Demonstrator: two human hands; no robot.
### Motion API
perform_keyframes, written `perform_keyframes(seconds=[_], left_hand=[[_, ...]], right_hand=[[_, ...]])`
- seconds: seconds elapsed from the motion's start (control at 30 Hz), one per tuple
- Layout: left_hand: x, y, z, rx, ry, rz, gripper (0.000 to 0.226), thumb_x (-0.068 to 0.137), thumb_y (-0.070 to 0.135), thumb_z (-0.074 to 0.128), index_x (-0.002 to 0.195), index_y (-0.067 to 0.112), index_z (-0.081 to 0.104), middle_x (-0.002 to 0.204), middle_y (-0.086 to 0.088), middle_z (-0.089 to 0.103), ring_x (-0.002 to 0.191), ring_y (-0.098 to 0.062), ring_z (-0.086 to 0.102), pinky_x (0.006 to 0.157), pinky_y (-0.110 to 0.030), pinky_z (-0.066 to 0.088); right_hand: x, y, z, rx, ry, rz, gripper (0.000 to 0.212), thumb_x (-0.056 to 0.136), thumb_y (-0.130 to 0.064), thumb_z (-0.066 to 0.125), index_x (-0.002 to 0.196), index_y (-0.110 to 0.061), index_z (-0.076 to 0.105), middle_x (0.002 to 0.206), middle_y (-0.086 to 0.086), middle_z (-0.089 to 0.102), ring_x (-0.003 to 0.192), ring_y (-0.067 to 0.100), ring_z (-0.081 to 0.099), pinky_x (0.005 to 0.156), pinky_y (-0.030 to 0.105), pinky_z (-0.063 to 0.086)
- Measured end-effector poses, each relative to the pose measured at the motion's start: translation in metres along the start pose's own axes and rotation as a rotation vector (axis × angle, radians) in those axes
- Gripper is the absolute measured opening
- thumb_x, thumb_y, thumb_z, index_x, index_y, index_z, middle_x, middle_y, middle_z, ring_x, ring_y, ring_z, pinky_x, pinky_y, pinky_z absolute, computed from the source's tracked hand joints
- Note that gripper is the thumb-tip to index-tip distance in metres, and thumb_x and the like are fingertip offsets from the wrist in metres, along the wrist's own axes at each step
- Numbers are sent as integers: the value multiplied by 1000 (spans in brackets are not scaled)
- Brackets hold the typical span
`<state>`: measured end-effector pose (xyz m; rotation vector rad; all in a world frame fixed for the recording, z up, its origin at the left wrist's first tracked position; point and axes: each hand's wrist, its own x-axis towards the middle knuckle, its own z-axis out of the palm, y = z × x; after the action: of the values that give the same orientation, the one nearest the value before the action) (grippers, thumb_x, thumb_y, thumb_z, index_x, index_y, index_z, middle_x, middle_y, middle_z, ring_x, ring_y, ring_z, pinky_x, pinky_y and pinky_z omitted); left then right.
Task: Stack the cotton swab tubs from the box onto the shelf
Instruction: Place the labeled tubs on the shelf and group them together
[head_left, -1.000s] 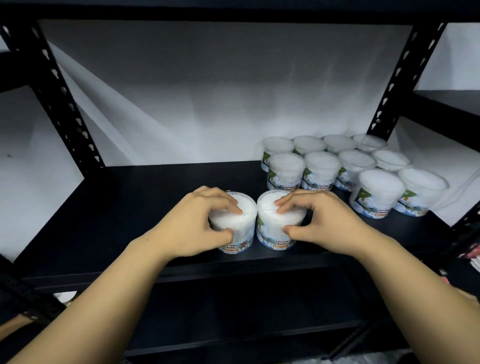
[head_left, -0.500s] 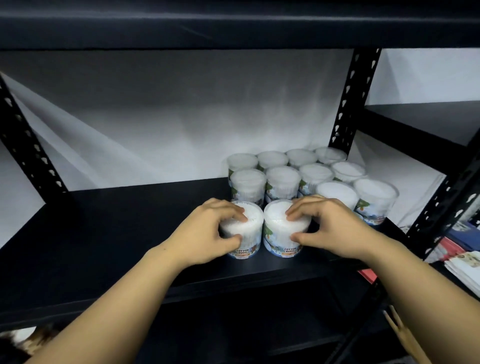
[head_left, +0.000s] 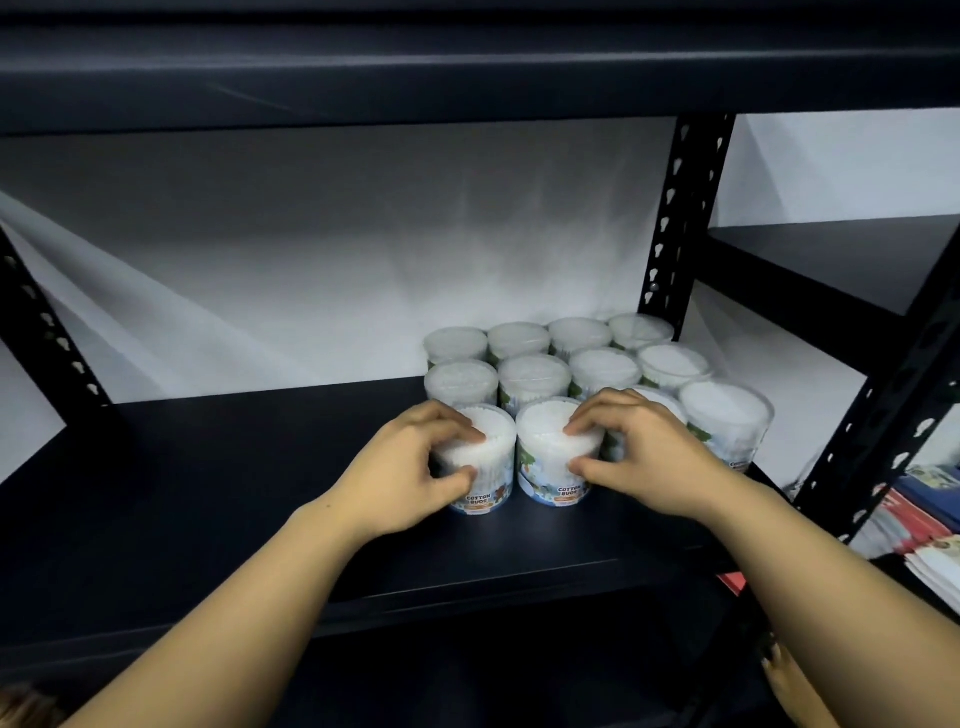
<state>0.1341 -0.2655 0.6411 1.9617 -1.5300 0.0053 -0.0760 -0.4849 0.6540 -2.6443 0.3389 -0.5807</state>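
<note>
Two round clear cotton swab tubs stand side by side on the black shelf (head_left: 218, 499). My left hand (head_left: 400, 473) grips the left tub (head_left: 485, 486) from its left side, fingers curled over the lid and thumb on the wall. The right tub (head_left: 545, 462) is held the same way by my right hand (head_left: 644, 452). Both tubs stand right in front of a block of several tubs (head_left: 535, 374) ranged in rows toward the back right of the shelf. The box is not in view.
A black perforated upright (head_left: 675, 228) rises behind the tubs at the right, another upright (head_left: 41, 322) at the left. The shelf board above (head_left: 467, 67) hangs low overhead. A neighbouring rack at the right holds papers or packets (head_left: 930, 551). White sheeting backs the shelf.
Both hands have slid the two tubs back and to the right along the shelf, up against the front row of the block. The view has swung right and upward.
</note>
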Motion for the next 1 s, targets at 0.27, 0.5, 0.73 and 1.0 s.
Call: perform_keyframes(seconds=[0.27,0.5,0.73,1.0], left_hand=[[5,-2,2,13,32,5,38,76,40,71,112,30,71,115,21,61,112,-3,58,96,-30,49],[6,-4,2,25,30,11,39,76,42,71,113,30,71,115,21,61,112,-2,58,97,-29,48],[7,-4,2,24,29,10,40,76,46,69,112,31,72,116,22,61,113,-2,58,97,-29,48],[2,-3,0,31,29,16,38,77,45,69,112,31,72,114,22,60,112,-2,57,96,-27,48]], right_hand=[[9,12,5,4,10,-14,35,76,-49,75,107,-34,71,112,-25,60,113,3,55,103,35,44],[8,14,6,-18,11,-29,38,76,-53,74,109,-35,71,114,-27,60,113,0,55,102,31,45],[9,14,5,-22,3,-21,47,73,-63,66,110,-35,72,114,-26,62,113,0,57,101,31,46],[6,12,6,-13,29,-30,36,78,-49,78,110,-33,73,113,-24,63,112,0,57,101,29,45]])
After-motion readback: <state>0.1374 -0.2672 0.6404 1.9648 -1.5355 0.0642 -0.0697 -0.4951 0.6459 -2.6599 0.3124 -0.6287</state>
